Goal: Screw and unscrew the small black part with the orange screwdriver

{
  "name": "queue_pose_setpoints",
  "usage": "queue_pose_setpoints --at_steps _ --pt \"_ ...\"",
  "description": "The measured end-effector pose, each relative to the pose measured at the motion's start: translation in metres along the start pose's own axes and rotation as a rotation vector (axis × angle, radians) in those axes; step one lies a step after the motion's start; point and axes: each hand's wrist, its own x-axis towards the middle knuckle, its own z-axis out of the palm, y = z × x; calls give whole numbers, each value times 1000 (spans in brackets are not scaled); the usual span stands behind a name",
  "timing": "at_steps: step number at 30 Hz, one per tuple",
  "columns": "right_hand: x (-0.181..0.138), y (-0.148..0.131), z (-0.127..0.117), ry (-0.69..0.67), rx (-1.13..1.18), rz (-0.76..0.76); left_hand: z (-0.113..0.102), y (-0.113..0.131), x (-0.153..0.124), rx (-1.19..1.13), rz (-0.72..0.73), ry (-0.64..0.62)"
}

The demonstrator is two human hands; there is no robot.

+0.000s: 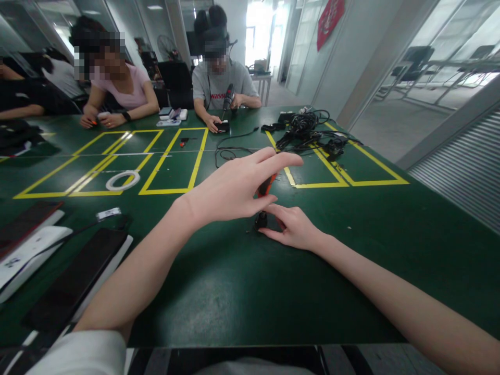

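Observation:
My left hand [234, 185] is around an orange-and-black tool [267, 185] that looks like a screwdriver. Its thumb and fingers are on either side of the handle, and the index finger is stretched out to the right. Below it, my right hand [295, 226] pinches a small black part [261, 221] between thumb and fingers, low over the green table [312, 291]. The tool stands roughly upright above this part. Where the two meet is mostly hidden by my fingers.
A white tape roll [123, 180] lies left of centre. Phones and a white power bank [35, 250] are at near left. Tangled black cables [308, 127] lie at back right. Across the table, a person in grey [226, 83] holds a power drill [228, 97] over a black box.

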Motion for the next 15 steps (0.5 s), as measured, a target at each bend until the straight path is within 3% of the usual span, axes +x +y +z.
queue_pose_setpoints --at_steps 15 --pt "-2 3 2 -46 -8 32 2 -2 1 -137 -34 -15"
